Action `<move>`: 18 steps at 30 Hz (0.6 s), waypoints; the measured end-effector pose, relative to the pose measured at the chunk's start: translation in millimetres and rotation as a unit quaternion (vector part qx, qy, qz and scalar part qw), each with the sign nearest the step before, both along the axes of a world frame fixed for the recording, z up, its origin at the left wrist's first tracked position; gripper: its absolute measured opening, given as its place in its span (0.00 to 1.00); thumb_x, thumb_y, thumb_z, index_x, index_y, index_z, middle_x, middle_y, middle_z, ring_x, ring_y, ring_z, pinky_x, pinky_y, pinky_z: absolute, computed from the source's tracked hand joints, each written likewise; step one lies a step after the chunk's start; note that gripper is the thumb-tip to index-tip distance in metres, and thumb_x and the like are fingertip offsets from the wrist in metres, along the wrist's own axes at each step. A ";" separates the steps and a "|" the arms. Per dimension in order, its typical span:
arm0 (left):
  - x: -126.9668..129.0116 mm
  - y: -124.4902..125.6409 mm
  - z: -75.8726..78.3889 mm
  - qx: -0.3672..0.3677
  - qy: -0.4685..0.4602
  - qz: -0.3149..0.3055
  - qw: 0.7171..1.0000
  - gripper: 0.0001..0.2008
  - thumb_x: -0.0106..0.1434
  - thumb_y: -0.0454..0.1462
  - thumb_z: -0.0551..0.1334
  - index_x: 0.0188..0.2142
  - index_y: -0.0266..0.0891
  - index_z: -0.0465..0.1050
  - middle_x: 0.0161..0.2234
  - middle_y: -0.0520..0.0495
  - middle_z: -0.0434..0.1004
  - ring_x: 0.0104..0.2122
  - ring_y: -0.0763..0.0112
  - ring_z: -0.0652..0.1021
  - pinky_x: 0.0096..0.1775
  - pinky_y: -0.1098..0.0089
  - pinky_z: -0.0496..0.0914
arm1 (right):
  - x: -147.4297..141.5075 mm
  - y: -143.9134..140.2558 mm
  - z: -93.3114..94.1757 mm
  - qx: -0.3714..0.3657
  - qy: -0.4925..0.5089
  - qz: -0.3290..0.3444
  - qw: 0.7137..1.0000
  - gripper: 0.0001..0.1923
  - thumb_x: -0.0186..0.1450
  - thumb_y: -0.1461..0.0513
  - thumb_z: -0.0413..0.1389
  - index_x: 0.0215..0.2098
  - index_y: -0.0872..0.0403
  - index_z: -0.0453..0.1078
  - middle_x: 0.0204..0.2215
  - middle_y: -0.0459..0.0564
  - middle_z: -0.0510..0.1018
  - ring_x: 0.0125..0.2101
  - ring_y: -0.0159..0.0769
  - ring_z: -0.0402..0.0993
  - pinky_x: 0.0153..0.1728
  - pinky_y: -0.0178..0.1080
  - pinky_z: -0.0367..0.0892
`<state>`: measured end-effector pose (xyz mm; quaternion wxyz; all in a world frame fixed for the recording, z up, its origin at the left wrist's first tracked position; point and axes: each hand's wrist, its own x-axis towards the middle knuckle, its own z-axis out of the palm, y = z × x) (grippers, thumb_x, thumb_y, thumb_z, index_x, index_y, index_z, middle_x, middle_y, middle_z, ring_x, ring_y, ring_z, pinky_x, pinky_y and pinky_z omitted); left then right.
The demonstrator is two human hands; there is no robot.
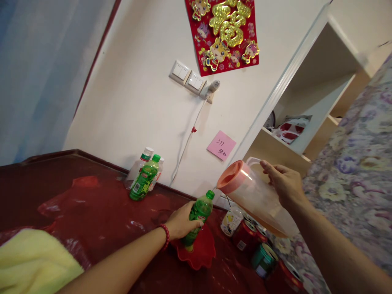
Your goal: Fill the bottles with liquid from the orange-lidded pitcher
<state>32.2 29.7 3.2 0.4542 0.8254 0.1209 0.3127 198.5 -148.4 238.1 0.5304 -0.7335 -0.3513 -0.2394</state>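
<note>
My left hand point(181, 220) is wrapped round a green plastic bottle point(200, 210), which stands slightly tilted in a red scalloped bowl point(200, 257). In my right hand point(283, 181) is the handle of a clear pitcher point(263, 202) with an orange-pink lid point(234, 176). The pitcher is tipped to the left, its lid end close above the bottle's mouth, and some liquid shows along its lower side. Whether a stream runs between lid and bottle is too fine to tell for certain.
Several cans, among them a green can point(265, 259), stand right of the bowl beside a white patterned container point(232, 220). Another green bottle point(144, 179) and clear bottles stand by the wall. A yellow cloth point(36, 263) lies at lower left. A white cord point(184, 151) hangs down the wall.
</note>
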 end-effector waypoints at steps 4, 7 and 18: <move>1.7 0.7 -1.7 -0.003 -0.001 0.001 1.000 0.29 0.53 0.40 0.66 0.56 0.41 0.68 0.52 0.44 0.76 0.51 0.56 0.76 0.52 0.64 0.68 | 0.8 -0.1 0.1 0.002 0.001 0.008 1.000 0.28 0.50 0.39 0.65 0.22 0.55 0.73 0.13 0.41 0.62 0.18 0.30 0.57 0.19 0.35 0.54; 1.2 -0.2 -0.9 -0.003 0.000 0.003 1.000 0.30 0.53 0.40 0.66 0.56 0.41 0.68 0.53 0.44 0.76 0.51 0.56 0.76 0.53 0.64 0.68 | 0.3 -0.5 0.6 0.003 -0.004 0.014 1.000 0.28 0.50 0.39 0.65 0.22 0.55 0.73 0.14 0.42 0.62 0.18 0.30 0.57 0.19 0.35 0.54; -2.8 -1.4 2.8 -0.004 0.009 0.006 1.000 0.30 0.53 0.40 0.66 0.57 0.41 0.67 0.54 0.43 0.76 0.51 0.55 0.76 0.53 0.63 0.68 | -2.8 -2.3 3.3 -0.001 -0.016 0.015 1.000 0.29 0.51 0.38 0.64 0.22 0.56 0.73 0.14 0.42 0.62 0.18 0.30 0.56 0.17 0.34 0.51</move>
